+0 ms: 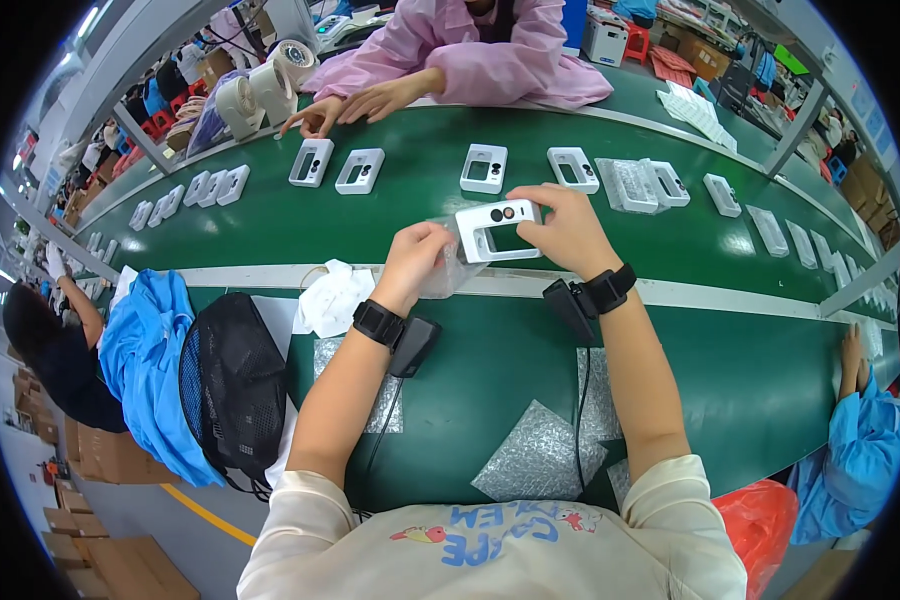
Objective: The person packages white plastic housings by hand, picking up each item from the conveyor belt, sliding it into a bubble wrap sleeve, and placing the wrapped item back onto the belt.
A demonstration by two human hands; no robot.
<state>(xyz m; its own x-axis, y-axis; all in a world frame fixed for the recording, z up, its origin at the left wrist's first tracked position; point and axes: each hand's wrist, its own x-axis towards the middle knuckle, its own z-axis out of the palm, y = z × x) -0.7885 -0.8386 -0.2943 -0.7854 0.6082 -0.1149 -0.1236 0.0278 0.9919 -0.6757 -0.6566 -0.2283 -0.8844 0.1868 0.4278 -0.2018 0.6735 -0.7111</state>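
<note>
White panel (pixel 497 230) at belt (pixel 390 205) edge

We wear a cream short-sleeved shirt (pixel 490 545) with blue lettering and small cartoon prints, black bands on both wrists, each carrying a black device with a trailing cable.

White rectangular camera housing (pixel 498 229), lens-side up, above the green belt's edge

A factory assembly line: rows of identical white plastic housings (pixel 483 168) lie along a long green conveyor surface (pixel 390 205), workers in smocks (pixel 490 50) (pink, blue) sit alongside, and what look like cardboard cartons (pixel 110 455) stack nearby.
</note>
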